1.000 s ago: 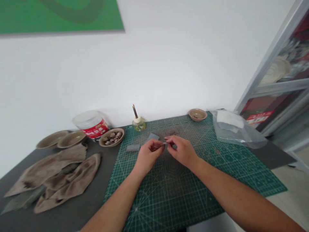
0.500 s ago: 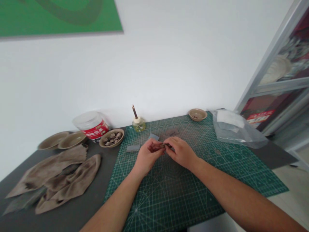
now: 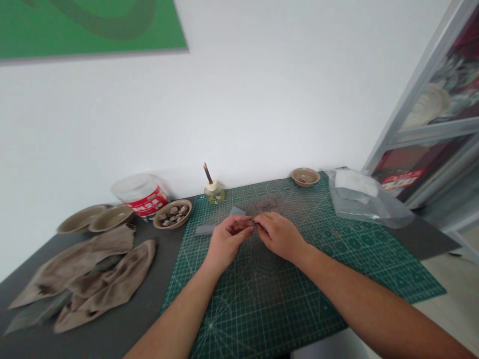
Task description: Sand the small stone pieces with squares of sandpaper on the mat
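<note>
Over the middle of the green cutting mat (image 3: 262,304), my left hand (image 3: 231,239) and my right hand (image 3: 279,234) meet with their fingertips together. Both are closed in a pinch around a small dark piece (image 3: 255,224), mostly hidden by the fingers and too small to name. Behind the left hand lie two grey strips, one flat grey strip (image 3: 204,230) to its left and a bluish-grey piece (image 3: 237,211) beyond it. A brownish flat piece (image 3: 266,204) with dark bits on it rests just beyond the right hand.
At the left are brown cloths (image 3: 112,289), two shallow bowls (image 3: 112,218), a red-labelled plastic jar (image 3: 147,204) and a bowl of brownish lumps (image 3: 172,215). A small glass bottle with sticks (image 3: 214,193) stands near the wall. A small bowl (image 3: 306,177) and clear plastic bag (image 3: 368,199) are at right.
The fingers have shifted slightly around the small piece, and less of it shows between them. The whole view has moved a little; the other things stay in place.
</note>
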A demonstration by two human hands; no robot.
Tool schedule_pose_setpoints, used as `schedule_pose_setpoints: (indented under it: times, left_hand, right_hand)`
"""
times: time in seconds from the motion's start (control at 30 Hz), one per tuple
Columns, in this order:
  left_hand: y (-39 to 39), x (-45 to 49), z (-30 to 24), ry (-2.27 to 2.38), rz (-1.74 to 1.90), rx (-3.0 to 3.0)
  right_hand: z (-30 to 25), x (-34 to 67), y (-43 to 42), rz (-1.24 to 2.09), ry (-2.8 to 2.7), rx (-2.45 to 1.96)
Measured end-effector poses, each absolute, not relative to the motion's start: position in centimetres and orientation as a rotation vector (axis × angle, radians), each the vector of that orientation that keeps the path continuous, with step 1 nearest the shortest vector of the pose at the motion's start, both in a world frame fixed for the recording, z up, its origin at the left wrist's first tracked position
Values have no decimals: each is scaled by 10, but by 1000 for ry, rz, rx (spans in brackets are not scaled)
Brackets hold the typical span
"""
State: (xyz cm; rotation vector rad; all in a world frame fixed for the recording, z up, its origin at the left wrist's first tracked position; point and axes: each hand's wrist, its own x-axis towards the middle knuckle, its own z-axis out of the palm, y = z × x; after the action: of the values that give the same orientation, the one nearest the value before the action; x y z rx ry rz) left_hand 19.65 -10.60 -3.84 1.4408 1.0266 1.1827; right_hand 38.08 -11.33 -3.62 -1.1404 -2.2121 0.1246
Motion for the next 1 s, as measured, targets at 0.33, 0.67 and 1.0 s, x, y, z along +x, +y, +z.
schedule_pose_setpoints:
  times: [0.33, 0.67, 1.0]
  left_hand:
    - [-106, 194, -37, 1041, 1140, 1470]
    - [-107, 195, -36, 1038, 1143, 1474]
    - [-101, 192, -41, 983, 1161, 1450]
  right_hand:
    - [-40, 383, -111, 112, -2269, -1097]
    - [-38, 382, -114, 114, -2169, -1111]
    - [-43, 388, -98, 874, -1752, -1132]
